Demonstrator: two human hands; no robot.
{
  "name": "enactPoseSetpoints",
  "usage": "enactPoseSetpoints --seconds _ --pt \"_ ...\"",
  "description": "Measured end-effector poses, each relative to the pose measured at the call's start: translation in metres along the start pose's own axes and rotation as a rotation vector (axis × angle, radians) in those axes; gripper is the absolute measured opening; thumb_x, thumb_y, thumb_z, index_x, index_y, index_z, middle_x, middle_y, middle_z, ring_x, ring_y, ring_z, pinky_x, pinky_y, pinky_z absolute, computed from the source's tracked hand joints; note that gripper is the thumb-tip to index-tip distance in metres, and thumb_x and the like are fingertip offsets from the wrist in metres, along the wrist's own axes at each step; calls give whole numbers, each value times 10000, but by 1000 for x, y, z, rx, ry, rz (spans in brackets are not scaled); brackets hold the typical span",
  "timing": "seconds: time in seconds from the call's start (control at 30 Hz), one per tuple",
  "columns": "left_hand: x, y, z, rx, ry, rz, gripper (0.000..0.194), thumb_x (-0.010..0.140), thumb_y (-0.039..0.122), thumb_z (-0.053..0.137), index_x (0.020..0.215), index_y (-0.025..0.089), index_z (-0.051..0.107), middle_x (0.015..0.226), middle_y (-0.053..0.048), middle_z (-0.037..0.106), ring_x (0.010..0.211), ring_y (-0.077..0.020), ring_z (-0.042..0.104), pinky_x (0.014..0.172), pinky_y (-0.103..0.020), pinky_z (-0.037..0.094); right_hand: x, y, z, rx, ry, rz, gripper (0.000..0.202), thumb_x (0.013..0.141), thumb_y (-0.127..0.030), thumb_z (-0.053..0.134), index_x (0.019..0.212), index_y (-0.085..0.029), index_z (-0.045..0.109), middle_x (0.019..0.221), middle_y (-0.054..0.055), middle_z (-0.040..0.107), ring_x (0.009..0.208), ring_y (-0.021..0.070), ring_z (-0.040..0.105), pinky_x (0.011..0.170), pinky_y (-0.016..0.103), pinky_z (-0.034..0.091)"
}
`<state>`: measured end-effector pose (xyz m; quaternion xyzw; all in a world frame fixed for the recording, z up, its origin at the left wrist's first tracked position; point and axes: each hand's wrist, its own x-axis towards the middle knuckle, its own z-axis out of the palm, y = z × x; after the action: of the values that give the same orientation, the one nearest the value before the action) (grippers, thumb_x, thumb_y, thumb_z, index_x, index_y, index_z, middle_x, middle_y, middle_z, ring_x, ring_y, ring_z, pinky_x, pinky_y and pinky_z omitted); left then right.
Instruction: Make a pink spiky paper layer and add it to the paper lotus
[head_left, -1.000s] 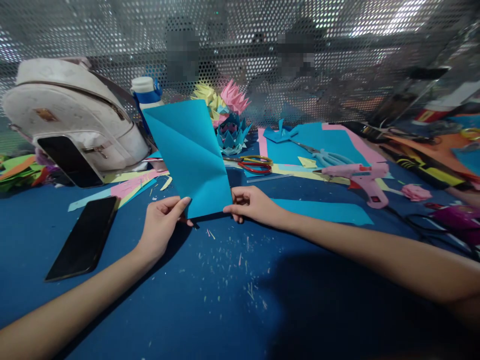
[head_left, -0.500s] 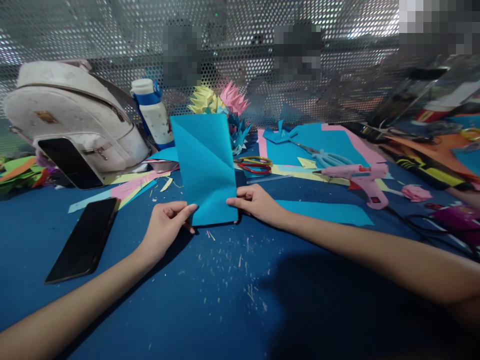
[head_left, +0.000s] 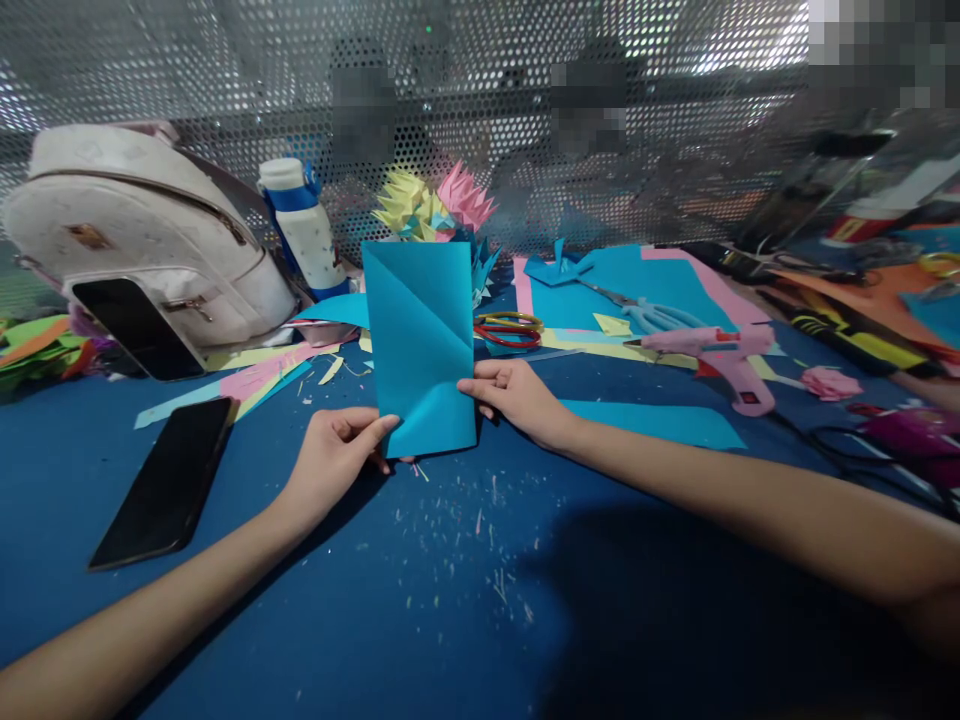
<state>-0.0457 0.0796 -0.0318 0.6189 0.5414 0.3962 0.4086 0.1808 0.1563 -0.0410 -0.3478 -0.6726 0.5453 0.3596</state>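
A blue sheet of paper [head_left: 421, 340] with a diagonal crease stands upright in front of me, above the blue tabletop. My left hand [head_left: 341, 445] pinches its lower left corner, thumb on the near face and fingers behind. On the right edge, low down, my right hand [head_left: 517, 400] grips it between thumb and fingers. Behind the sheet, yellow and pink folded paper flowers [head_left: 466, 195] show over its top. Scissors with red and yellow handles [head_left: 510, 330] lie just beyond its right edge. A flat blue paper strip [head_left: 652, 424] rests past my right hand.
At left are a white backpack [head_left: 142, 235], a bottle [head_left: 304, 230] and two phones, one lying flat [head_left: 169, 480]. A pink glue gun [head_left: 720, 350], light blue pliers [head_left: 660, 315] and paper pieces lie at right. A perforated metal panel [head_left: 225, 60] stands behind.
The blue sheet's top has swung to the right and come slightly lower, so it stands straighter. My right hand has slid a little up its edge; both hands keep their hold.
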Motion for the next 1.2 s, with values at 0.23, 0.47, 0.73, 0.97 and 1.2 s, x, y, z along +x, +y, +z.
enactPoseSetpoints --seconds 0.23,0.47,0.73,0.97,1.2 --pt "0 1 0 -7 -14 2 367 893 296 583 563 154 658 491 11 631 457 -92 585 481 -167 446 0 1 0 21 18 -3 398 861 -464 603 596 -187 494 513 -46 448 474 82 454 490 253 313" --pt "-1 0 0 24 -77 39 368 903 282 583 570 160 680 517 5 660 460 -84 590 481 -156 455 0 0 1 34 88 18 382 753 -412 739 585 -190 478 505 -50 448 463 75 402 465 255 297" --pt "-1 4 1 -39 -94 24 393 882 293 605 513 158 605 414 24 570 429 -109 613 438 -164 451 1 2 -1 126 54 -10 425 832 -525 630 606 -189 501 531 -39 479 475 86 456 480 247 354" --pt "0 2 0 -75 -209 -67 418 871 368 612 518 154 551 480 -27 653 439 -130 646 422 -169 461 1 2 1 205 70 66 399 666 -494 799 753 -177 572 635 -22 542 535 87 438 480 234 337" --pt "11 2 -10 -197 -330 -183 363 870 416 621 657 128 679 553 -67 709 464 -118 654 450 -159 497 3 5 0 227 95 46 516 788 -586 655 565 -205 389 511 -67 348 464 66 316 424 228 280"
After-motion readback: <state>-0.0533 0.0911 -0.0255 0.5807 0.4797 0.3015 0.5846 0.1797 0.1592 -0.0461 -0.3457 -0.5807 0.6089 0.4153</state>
